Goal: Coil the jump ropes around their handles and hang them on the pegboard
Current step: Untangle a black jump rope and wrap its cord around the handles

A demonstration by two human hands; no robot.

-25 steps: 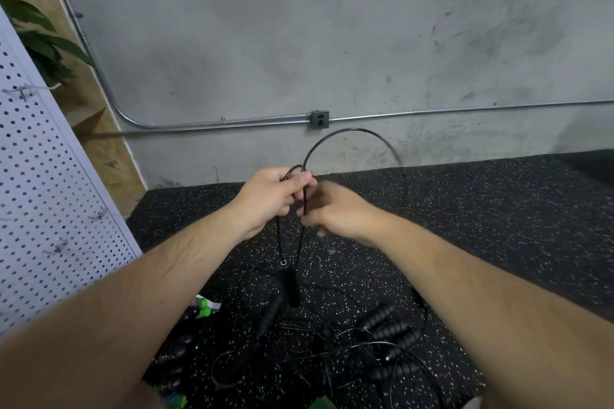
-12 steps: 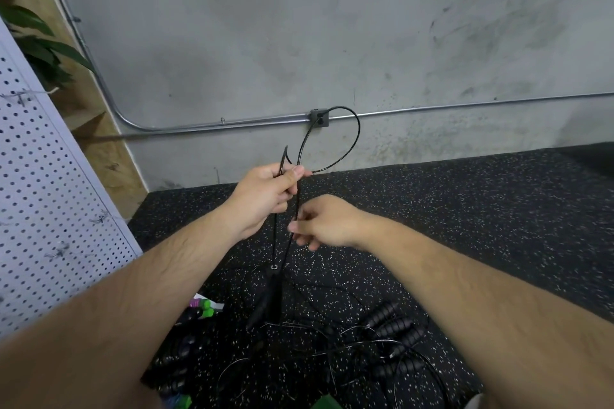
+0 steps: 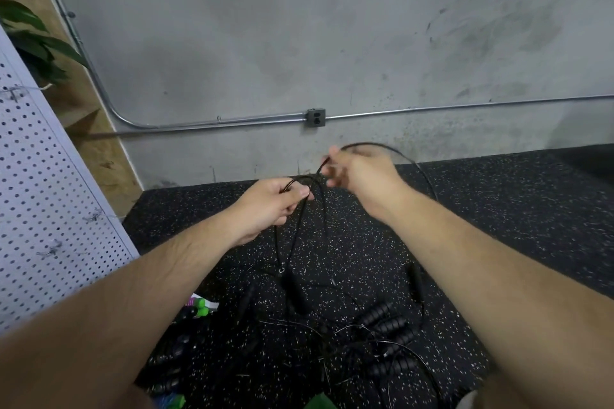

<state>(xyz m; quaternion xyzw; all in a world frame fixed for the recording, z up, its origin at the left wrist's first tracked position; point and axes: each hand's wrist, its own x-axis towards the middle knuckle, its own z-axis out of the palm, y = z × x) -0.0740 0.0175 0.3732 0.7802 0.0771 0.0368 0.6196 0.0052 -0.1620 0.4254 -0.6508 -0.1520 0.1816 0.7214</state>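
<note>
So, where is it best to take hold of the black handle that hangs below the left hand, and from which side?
Probably around the middle of the black handle, coming from the right, where the right hand is. It hangs slightly tilted from the cord that the left hand pinches, so a wrap across its slim barrel should steady it.
</note>
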